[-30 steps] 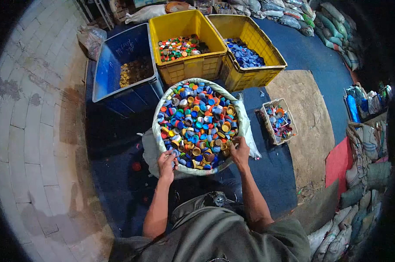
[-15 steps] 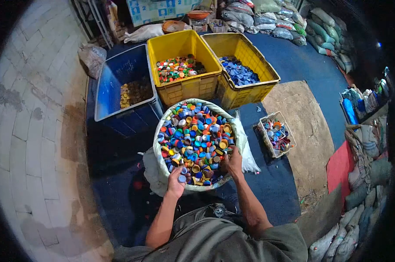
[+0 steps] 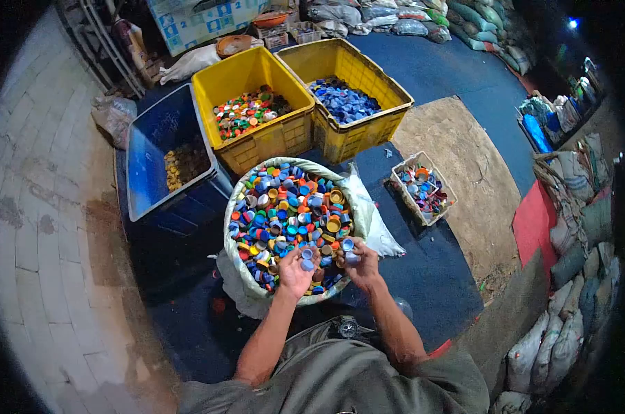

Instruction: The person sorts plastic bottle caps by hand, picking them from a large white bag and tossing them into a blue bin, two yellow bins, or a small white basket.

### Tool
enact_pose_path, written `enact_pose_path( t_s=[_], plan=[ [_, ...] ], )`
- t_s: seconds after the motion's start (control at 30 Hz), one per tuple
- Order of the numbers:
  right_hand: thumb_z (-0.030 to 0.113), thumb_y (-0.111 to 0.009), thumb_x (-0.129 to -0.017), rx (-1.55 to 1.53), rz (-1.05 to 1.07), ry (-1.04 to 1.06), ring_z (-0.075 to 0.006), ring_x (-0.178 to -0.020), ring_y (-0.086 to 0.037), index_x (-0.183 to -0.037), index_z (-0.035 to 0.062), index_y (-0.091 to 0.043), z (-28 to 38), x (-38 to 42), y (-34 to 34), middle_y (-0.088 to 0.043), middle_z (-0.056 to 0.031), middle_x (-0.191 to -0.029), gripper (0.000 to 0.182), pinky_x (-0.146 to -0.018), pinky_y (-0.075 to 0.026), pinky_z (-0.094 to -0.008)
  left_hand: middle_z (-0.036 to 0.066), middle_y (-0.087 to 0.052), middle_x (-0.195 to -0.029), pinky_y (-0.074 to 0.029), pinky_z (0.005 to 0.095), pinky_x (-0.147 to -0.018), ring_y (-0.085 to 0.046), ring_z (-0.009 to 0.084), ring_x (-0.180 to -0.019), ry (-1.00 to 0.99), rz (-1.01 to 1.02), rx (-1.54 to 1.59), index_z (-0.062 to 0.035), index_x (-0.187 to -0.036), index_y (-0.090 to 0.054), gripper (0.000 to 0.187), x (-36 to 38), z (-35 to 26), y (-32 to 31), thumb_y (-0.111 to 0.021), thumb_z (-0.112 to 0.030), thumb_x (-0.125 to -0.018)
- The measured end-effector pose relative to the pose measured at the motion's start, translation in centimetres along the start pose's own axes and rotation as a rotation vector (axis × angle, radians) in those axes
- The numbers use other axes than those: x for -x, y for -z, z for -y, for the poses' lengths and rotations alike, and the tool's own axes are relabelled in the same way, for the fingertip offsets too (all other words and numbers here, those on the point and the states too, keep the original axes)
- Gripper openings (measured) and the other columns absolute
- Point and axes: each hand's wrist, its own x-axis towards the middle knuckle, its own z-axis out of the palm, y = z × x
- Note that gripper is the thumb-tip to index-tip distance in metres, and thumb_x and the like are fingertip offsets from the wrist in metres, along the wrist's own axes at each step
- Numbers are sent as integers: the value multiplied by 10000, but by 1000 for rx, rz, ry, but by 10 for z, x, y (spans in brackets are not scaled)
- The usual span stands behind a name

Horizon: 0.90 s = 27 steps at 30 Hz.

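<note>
In front of me stands a round open container lined with a white sack (image 3: pixel 361 207), heaped with mixed colored bottle caps (image 3: pixel 285 215). Over its near side my left hand (image 3: pixel 295 277) is turned palm up, its fingers curled around light blue bottle caps (image 3: pixel 307 259). Close beside it, to the right, my right hand (image 3: pixel 364 269) also grips light blue bottle caps (image 3: pixel 349 251). Some of its fingers are hidden behind the caps. Both hands are above the heap, a short way apart.
Behind the sack stand a blue bin (image 3: pixel 141 181) with yellowish caps, a yellow bin (image 3: pixel 271 141) with mostly red, orange, green and white caps, and another yellow bin (image 3: pixel 367 134) with blue caps. A small crate (image 3: pixel 433 219) sits right. Filled sacks (image 3: pixel 557 331) line the right side.
Both hands have come closer together above the near side of the heap. Light blue caps now show in the right hand, and the left palm has turned up. The view has shifted.
</note>
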Motion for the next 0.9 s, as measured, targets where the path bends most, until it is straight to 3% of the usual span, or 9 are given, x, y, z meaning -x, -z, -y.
enact_pose_path(
  t_s=[0.2,0.3,0.33,0.4,0.5,0.57,0.73,0.87,0.9],
  plan=[
    [154,-473,-757,-212,-196,73,-272,-835,-591,-1046,-31,-557,14,-5,-29,-601,-147,-949,354,-687,-506,-344,149,-575,-944,-437,419,-876,-557,270,-893,148,111,38,27,-1004,-515,390,-76,8,-2,-594,-323,-851],
    [135,-449,-816,-133,-123,198,-258,-784,-595,-855,19,-555,63,-65,-47,-587,-123,-844,162,-734,-528,-388,130,-568,-863,-477,386,-751,-551,267,-787,92,27,49,-32,-1005,-535,339,-130,-10,-95,-592,-314,-826],
    [151,-441,-818,-175,90,310,-263,-795,-590,-880,2,-554,92,-89,-64,-583,-145,-877,196,-752,-525,-404,130,-569,-855,-479,385,-766,-554,275,-787,119,292,79,-32,-1022,-533,363,-177,-24,-111,-610,-324,-821],
    [184,-455,-787,-157,211,387,-274,-784,-571,-944,-37,-544,158,-84,-154,-579,-165,-927,286,-764,-514,-407,183,-535,-1039,-416,415,-897,-510,283,-965,105,439,48,124,-1153,-399,742,-194,-54,-206,-646,-463,-773],
    [132,-459,-759,-160,149,402,-351,-928,-573,-1007,-198,-433,214,-103,-204,-519,-265,-1070,413,-814,-498,-397,330,-59,-1462,-115,461,-1137,-109,409,-1381,-69,346,-46,185,-1358,49,1164,-175,-91,-294,-661,-507,-746],
    [71,-490,-774,-79,46,413,-345,-986,-576,-1086,-165,-438,222,-114,-196,-516,-227,-1137,395,-809,-497,-383,316,130,-1472,-8,447,-1145,81,402,-1397,-153,373,-121,133,-1366,167,1216,-150,-103,-301,-664,-501,-745],
    [19,-604,-705,1292,1,948,-268,-983,-618,-1187,29,-516,147,-113,-82,-637,-150,-1056,489,-836,-488,-350,282,-100,-1487,-131,450,-1143,-127,374,-1398,-281,178,-242,83,-1425,-46,1004,-141,-111,-195,-624,-457,-807],
    [31,-584,-627,1645,128,475,-346,-1078,-570,-1341,47,-407,82,-82,-19,-569,-208,-1217,736,-950,-429,-388,192,-501,-1230,-361,438,-1043,-487,310,-1152,-261,-74,-114,57,-1296,-383,644,-121,-92,-81,-556,-391,-867],
    [22,-589,-625,1598,151,580,-370,-1070,-561,-1372,58,-363,66,-85,-2,-577,-223,-1177,782,-944,-429,-407,157,-556,-1099,-413,429,-990,-537,282,-1048,-253,-85,-86,30,-1170,-485,486,-114,-85,-57,-544,-355,-880]
  ],
)
